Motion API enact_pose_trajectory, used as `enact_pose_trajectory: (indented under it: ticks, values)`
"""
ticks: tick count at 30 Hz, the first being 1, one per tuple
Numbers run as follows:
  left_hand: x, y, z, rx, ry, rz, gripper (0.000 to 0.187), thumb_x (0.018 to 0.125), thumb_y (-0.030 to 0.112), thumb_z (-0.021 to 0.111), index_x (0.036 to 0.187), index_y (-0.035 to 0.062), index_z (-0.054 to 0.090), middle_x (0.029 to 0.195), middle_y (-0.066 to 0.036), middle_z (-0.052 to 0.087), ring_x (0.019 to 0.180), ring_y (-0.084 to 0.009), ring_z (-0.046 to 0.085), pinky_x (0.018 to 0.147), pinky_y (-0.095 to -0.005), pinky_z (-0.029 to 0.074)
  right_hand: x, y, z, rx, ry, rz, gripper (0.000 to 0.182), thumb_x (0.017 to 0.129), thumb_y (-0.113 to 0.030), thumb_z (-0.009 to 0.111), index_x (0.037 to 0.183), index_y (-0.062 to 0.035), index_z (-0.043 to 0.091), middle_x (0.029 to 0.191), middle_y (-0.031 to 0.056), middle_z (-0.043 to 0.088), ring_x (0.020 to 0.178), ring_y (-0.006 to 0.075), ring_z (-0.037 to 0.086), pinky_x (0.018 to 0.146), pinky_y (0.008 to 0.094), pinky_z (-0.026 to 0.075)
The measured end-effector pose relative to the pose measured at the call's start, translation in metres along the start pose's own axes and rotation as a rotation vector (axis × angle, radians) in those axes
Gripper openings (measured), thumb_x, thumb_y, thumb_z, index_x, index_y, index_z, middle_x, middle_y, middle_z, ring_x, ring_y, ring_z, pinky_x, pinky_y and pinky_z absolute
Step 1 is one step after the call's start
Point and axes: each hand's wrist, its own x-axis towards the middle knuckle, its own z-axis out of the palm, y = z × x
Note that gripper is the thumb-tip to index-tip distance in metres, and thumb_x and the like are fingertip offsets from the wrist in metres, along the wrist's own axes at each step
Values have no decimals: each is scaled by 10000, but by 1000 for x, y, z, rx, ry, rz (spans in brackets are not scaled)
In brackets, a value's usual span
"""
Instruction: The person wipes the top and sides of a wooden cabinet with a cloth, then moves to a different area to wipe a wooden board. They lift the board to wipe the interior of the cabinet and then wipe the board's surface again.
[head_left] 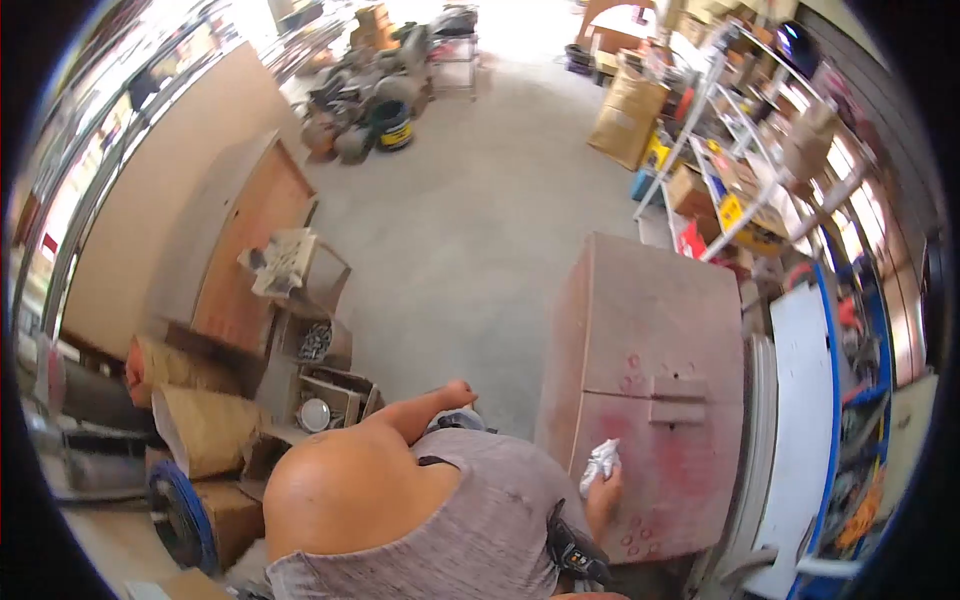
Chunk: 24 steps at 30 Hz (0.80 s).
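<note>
My right hand (604, 493) is closed around a crumpled white cloth (600, 466), which bunches up above the fingers. Hand and cloth are at the door side of a brownish metal cabinet (660, 300), and the cloth seems to be against its surface. Reddish smudges and small ring marks spread over the doors around two handle plates (678, 400). My left arm reaches forward, away from the cabinet. At its end my left hand (460, 391) is small in view, near my knee, with its fingers mostly hidden.
Left of me stand cardboard rolls (205, 430), a blue-rimmed reel (180, 515) and a box of metal parts (316, 342). A wooden panel (250, 240) leans beyond them. Ahead is grey floor (470, 200); shelving with boxes (690, 185) lines the right.
</note>
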Motion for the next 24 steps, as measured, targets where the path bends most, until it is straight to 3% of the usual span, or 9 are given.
enact_pose_trajectory:
  ticks: [3,5,9,14,15,18,19,22,24]
  values:
    - [0,-58,-11,-193,79,-225,354,766,348,599,848,14,682,786,-157,667,713,-279,645,670,-393,526,32,-60,25,-19,-80,-262,346,767,-87,583,1097,10,552,1039,240,567,969,385,551,825,425,439]
    - [3,-96,-20,-289,76,-305,296,782,330,585,793,43,658,608,-96,590,467,-198,536,416,-339,455,60,-102,49,-82,-50,-402,335,756,-61,585,1082,10,551,1053,225,568,996,386,535,852,441,424]
    - [4,-152,-41,-393,65,-392,279,759,252,558,695,-4,650,618,-126,623,466,-231,571,476,-358,484,144,-156,74,-153,46,-596,375,788,-101,587,1142,4,528,1091,209,549,1031,394,516,883,444,417]
    - [-1,-175,-90,-547,156,-454,302,804,281,545,695,16,642,594,-100,608,452,-204,556,475,-349,491,250,-190,110,-254,201,-399,359,796,-138,595,1137,-40,545,1128,221,561,1072,374,528,910,447,412]
    - [3,-179,-99,-655,249,-505,307,816,295,545,718,25,653,612,-101,621,483,-197,581,490,-343,503,238,-238,96,-325,55,-129,350,789,-103,583,1123,-17,530,1102,230,582,1029,384,559,905,447,420]
    - [11,-194,-130,-680,304,-517,296,823,317,556,757,51,669,642,-96,638,522,-191,606,511,-334,516,278,-220,138,-347,-59,-77,370,764,-77,567,1119,6,506,1082,251,588,992,406,574,879,458,436]
    - [15,-200,-139,-686,304,-530,296,823,317,556,757,51,669,642,-96,638,522,-191,606,511,-334,516,284,-209,155,-313,23,-97,400,740,-93,552,1121,19,501,1081,258,588,993,419,570,881,460,433]
    - [37,-222,-165,-810,352,-609,235,812,250,565,774,41,666,682,-105,644,576,-211,614,534,-360,502,297,-220,160,-320,-26,43,410,738,-136,554,1115,22,517,1084,262,586,1018,419,562,885,451,435]
    - [42,-232,-166,-814,383,-573,233,792,231,565,739,22,653,653,-123,626,564,-224,600,526,-373,485,296,-238,154,-321,-107,-24,423,735,-137,548,1123,28,517,1086,257,587,1015,413,563,886,442,434]
